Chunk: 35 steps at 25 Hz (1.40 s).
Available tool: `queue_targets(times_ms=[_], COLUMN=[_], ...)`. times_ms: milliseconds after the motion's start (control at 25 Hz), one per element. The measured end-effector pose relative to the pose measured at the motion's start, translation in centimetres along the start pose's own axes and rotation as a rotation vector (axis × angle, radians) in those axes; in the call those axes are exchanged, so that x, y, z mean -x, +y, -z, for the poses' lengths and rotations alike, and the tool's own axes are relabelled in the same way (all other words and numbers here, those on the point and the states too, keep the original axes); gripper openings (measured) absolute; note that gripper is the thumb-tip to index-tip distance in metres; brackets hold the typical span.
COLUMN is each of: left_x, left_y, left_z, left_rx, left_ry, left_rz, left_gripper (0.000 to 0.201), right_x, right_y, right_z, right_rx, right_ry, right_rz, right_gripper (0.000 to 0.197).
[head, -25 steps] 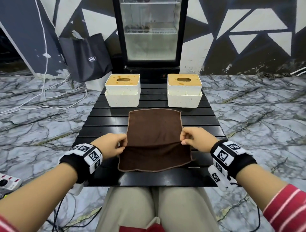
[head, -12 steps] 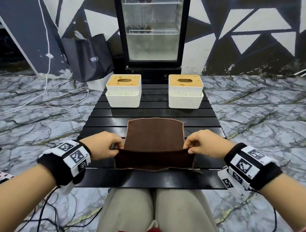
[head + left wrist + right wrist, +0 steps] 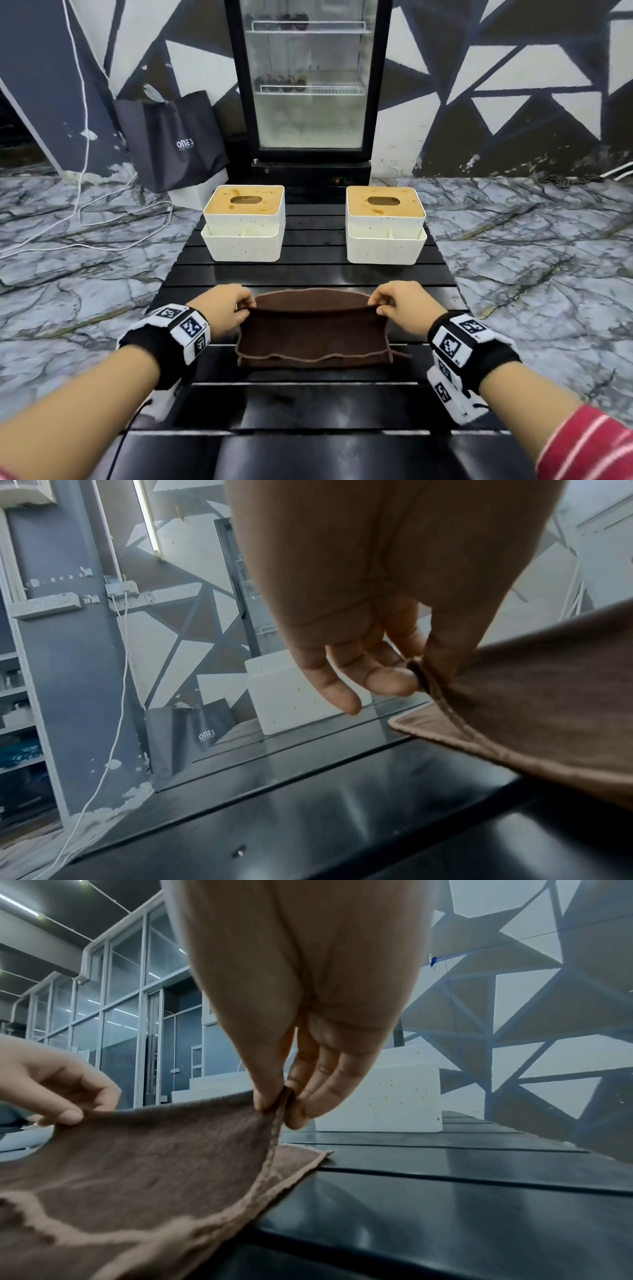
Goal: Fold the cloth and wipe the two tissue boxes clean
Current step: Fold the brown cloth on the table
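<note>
Table (image 3: 442, 274), cloth (image 3: 313, 334) between pinching fingers (image 3: 270, 1093)

Two cream plastic tissue boxes with tan slotted lids, one on the left (image 3: 244, 228) and one on the right (image 3: 386, 230), are sitting on one black slatted table (image 3: 308, 404). One brown hemmed cloth (image 3: 313, 330) is lying there. One dark paper bag (image 3: 174, 140) and one glass-door fridge (image 3: 310, 82) are standing behind.

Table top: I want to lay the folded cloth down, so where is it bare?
Bare slats lie between the two tissue boxes, and between boxes and cloth. The near table strip is free. Both hands crowd the cloth's sides.
</note>
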State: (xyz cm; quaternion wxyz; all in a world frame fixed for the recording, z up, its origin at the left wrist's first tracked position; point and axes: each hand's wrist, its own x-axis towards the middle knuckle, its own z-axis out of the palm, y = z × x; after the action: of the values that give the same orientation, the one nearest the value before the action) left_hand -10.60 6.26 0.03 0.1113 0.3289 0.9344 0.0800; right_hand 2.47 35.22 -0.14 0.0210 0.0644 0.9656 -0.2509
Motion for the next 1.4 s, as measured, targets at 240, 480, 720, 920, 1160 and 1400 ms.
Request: queue_targets(times_ms=[240,480,720,920,1160,1400], left_x=[-3.1,-3.9,-3.1,-1.3,2.7,3.5], left_y=[-1.6,-2.0,-2.1,-0.6,0.3,-0.3], left_z=[-1.3,-2.4,-1.9,-1.7,-2.7,-2.6], left_rx=[-0.010,0.038,0.075,0.079,0.063,-0.063], left_ry=[-0.051,-0.037,0.030,-0.023,-0.149,-0.091], left_rz=[0.008,0.011,0.002,-0.153,-0.250,-0.231], left_gripper=[0.019,0.010,0.035,0.034,0.026,0.017], right_x=[-3.0,-3.5,-2.8,-0.1,3.2,4.2], right_y=[0.9,1.4,1.2,-0.5,-0.6,0.3], right_z=[-0.7,-1.4,-1.8,-2.2,-2.8,-2.9], right_rx=[0.049,0.118,0.097,0.045,0.151,0.309], right_ry=[-0.039,-0.091,-0.007,-0.081,-0.249,-0.246], right_rz=[-0.020,-0.051,-0.058,0.069,0.093,0.163], right_gripper=[0.015,0.016,0.027,0.014,0.040,0.036])
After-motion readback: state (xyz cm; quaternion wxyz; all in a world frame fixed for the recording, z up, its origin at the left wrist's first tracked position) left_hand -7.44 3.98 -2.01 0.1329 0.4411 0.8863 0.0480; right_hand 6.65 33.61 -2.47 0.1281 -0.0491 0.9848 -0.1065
